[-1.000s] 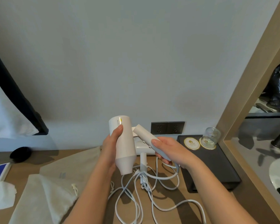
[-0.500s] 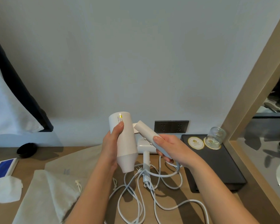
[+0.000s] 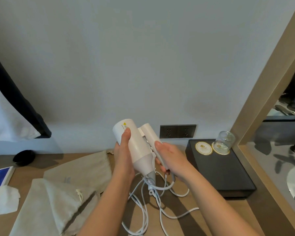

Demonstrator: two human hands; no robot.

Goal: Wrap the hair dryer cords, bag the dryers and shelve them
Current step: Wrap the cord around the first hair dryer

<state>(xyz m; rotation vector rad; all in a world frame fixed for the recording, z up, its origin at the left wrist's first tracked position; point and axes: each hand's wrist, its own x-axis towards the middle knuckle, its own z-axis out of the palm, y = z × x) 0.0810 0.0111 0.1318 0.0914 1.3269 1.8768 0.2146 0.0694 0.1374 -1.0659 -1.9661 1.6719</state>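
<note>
Hands (image 3: 124, 155) grip white dryer (image 3: 136, 147); cord (image 3: 150, 198) loose — bags (image 3: 58, 198) beside.

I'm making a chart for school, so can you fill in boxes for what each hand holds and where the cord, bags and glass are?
Left hand: grips the white hair dryer by its barrel
Right hand: grips the dryer's handle
Cord: loose loops on the wooden table
Cloth bags: flat on the table, left of the dryer
Glass: on the black tray, far right
</note>
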